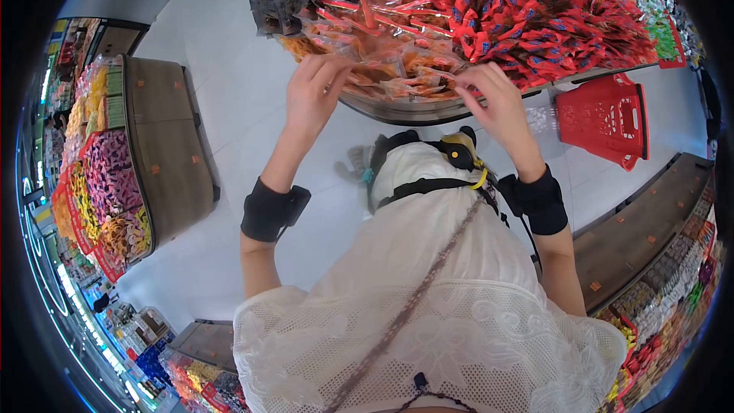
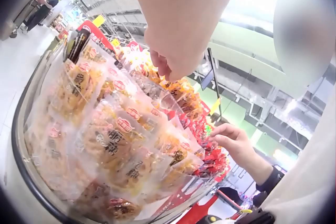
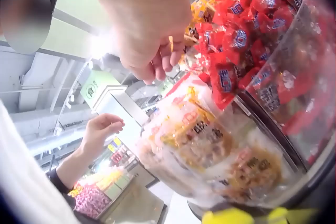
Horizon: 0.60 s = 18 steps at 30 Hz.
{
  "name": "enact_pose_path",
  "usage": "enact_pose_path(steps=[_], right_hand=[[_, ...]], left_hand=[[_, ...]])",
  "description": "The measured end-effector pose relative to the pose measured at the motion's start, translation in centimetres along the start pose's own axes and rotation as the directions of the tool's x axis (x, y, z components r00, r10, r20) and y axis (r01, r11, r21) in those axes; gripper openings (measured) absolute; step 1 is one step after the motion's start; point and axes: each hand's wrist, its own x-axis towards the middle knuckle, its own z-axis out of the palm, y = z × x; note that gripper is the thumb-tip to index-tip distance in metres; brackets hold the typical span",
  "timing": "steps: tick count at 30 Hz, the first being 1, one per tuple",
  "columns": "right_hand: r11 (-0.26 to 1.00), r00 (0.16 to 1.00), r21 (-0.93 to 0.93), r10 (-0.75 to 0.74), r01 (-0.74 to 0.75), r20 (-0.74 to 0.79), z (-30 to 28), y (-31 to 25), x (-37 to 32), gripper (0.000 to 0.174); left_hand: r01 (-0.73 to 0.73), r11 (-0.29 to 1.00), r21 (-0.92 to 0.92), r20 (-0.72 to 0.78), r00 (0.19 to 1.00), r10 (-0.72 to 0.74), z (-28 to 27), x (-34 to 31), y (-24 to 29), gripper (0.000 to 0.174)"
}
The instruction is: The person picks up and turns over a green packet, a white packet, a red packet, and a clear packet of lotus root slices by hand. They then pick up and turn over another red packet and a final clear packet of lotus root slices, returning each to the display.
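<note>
My left hand [image 1: 312, 95] hovers over the left part of a curved display bin, fingers bent loosely, near clear packets of orange-brown snacks [image 1: 413, 69]. No packet shows between its thumb and fingers in the right wrist view. My right hand [image 1: 493, 99] is at the bin's front, fingertips close over the same packets and beside a heap of red-wrapped snacks [image 1: 535, 23]. In the right wrist view its fingers [image 3: 167, 58] are loosely curled, with no packet visible in them. Clear packets with dark lettering [image 2: 115, 134] stand upright along the bin wall in the left wrist view.
A red shopping basket [image 1: 604, 118] is on the floor to the right of the bin. Dark packets [image 1: 275, 0] lie at the bin's back left. Another wooden display [image 1: 164, 130] with colourful sweets stands at left, and a wooden bench-like shelf [image 1: 642, 222] at right.
</note>
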Motion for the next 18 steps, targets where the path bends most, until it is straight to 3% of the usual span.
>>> enact_pose_path(steps=[5,8,14,18], right_hand=[[0.988,0.989,-0.098,-0.108,0.118,0.100,1.4,0.4,-2.2,0.020],[0.990,0.987,-0.114,-0.065,0.082,0.147,1.9,0.5,-2.2,0.020],[0.988,0.979,-0.123,-0.066,0.091,0.193,2.6,0.3,-1.8,0.019],[0.990,0.979,-0.112,-0.065,0.088,0.193,2.9,0.4,-1.7,0.017]], left_hand=[[-0.093,0.994,0.063,0.166,0.983,0.081,1.6,-3.6,0.2,0.018],[-0.081,0.988,0.133,0.240,0.970,0.048,2.7,-4.3,0.2,0.023],[-0.102,0.984,0.147,0.189,0.979,0.073,5.1,-4.7,0.8,0.016],[0.012,0.985,0.174,0.240,0.969,-0.054,5.7,-4.4,1.6,0.014]])
